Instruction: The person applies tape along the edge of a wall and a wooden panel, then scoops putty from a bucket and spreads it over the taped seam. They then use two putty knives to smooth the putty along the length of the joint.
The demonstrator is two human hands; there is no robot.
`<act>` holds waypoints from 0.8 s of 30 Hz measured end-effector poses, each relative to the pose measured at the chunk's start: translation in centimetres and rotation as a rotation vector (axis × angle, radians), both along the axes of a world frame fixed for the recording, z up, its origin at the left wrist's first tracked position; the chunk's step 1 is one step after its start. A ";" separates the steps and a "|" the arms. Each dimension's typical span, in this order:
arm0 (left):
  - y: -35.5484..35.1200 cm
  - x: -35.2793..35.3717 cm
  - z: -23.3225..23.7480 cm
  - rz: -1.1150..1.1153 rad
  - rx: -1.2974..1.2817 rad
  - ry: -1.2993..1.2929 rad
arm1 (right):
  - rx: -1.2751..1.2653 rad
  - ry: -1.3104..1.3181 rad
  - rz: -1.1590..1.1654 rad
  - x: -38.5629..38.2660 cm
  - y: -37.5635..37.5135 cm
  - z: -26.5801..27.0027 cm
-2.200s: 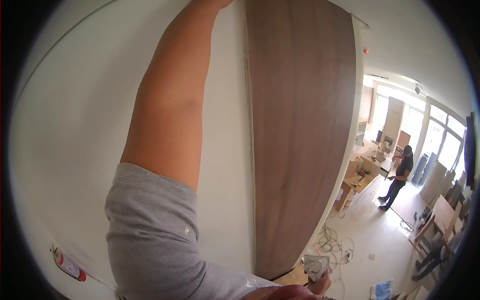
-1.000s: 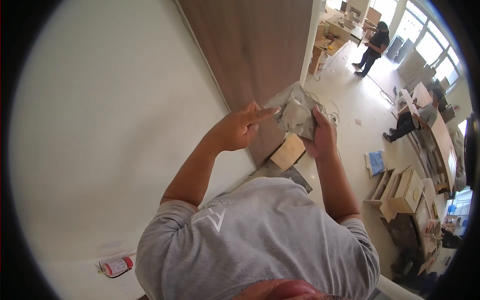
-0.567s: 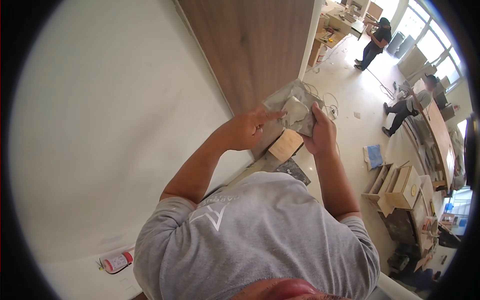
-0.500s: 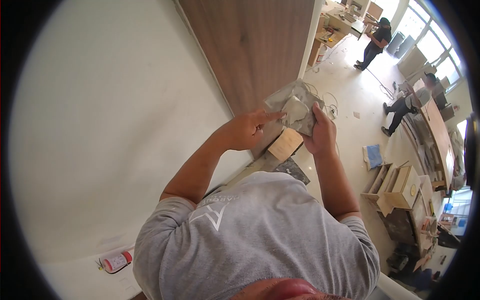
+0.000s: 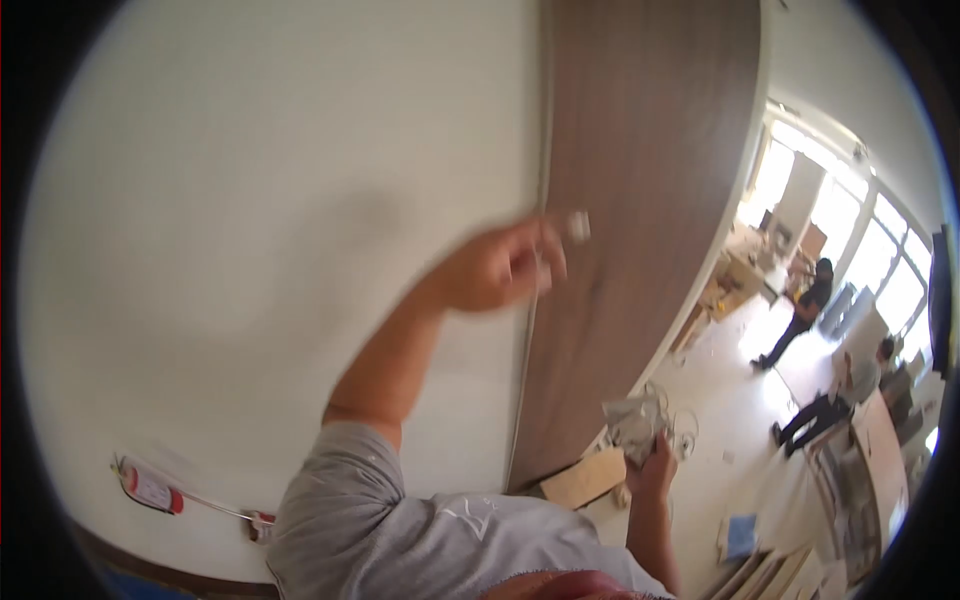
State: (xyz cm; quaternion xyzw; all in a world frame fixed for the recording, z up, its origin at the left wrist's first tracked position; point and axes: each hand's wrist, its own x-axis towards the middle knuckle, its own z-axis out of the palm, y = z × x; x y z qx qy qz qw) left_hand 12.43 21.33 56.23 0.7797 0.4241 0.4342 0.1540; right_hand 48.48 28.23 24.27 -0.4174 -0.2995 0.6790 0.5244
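Observation:
My left hand (image 5: 490, 268) is raised before the wood-grain panel (image 5: 640, 170) and the pale wall (image 5: 280, 200). Its index finger is stretched out with a whitish dab (image 5: 578, 226) at the tip, and the other fingers are loosely bent; motion blurs them. Lower right, my right hand (image 5: 651, 468) grips the edge of a thin grey plate (image 5: 628, 422) smeared with pale paste. Below the plate lies a light wooden block (image 5: 583, 478).
Two people (image 5: 803, 315) (image 5: 848, 395) are across the room, near workbenches and bright windows. Red-and-white extinguishers (image 5: 150, 488) are at lower left. A blue-and-white item (image 5: 739, 538) lies on the floor (image 5: 700, 500), near wooden boards (image 5: 775, 575).
The view has tilted up, showing more of the panel and windows. My left hand has left the plate and now carries a pale dab on its fingertip. My right hand still holds the plate, lower in view.

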 end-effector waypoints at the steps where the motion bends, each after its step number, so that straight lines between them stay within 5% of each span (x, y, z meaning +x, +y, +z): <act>1: -0.6 -0.6 5.1 0.183 0.152 0.085 | -0.043 0.110 0.010 0.2 -0.4 -0.1; 3: 1.1 -3.7 13.0 0.372 0.484 0.259 | -0.103 0.206 -0.017 0.1 -1.0 -0.1; 8: 1.9 -0.9 27.7 0.828 0.405 0.497 | -0.152 0.241 -0.082 0.4 -1.1 0.0; 14: 4.3 0.2 32.0 0.792 0.252 0.365 | -0.073 0.241 -0.041 0.9 -1.3 -2.2; 24: 5.8 0.9 30.3 0.855 0.125 0.458 | -0.210 0.271 -0.099 0.6 -1.9 -2.7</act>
